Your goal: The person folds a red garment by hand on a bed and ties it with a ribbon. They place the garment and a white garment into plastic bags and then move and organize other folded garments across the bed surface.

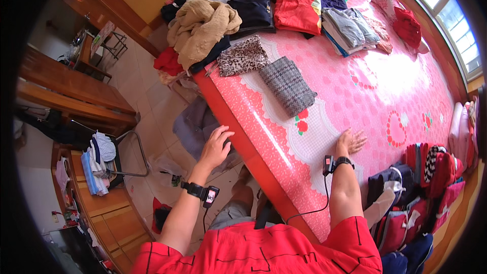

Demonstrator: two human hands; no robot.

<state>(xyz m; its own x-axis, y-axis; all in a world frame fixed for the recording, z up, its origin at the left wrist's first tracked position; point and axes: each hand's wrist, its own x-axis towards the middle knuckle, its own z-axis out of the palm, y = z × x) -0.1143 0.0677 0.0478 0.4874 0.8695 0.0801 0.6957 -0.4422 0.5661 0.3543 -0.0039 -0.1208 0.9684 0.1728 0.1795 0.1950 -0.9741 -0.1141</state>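
Note:
My left hand is raised over the red edge of the bed platform, its fingers apart and nothing in it. My right hand is above or on the pink patterned plastic cover, palm partly up and empty; contact is unclear. Between and beyond my hands lies a folded grey checked cloth. A folded leopard-print cloth touches its far left corner. Behind them sit a heap of tan crinkled fabric, a folded dark navy garment, a folded red garment and a stack of folded grey clothes.
Rolled and bundled clothes line the right side near the wall. A red cloth lies by the window. At left, folded clothes rest on a chair beside a wooden cabinet. Below the platform edge, grey fabric and a plastic bag lie low.

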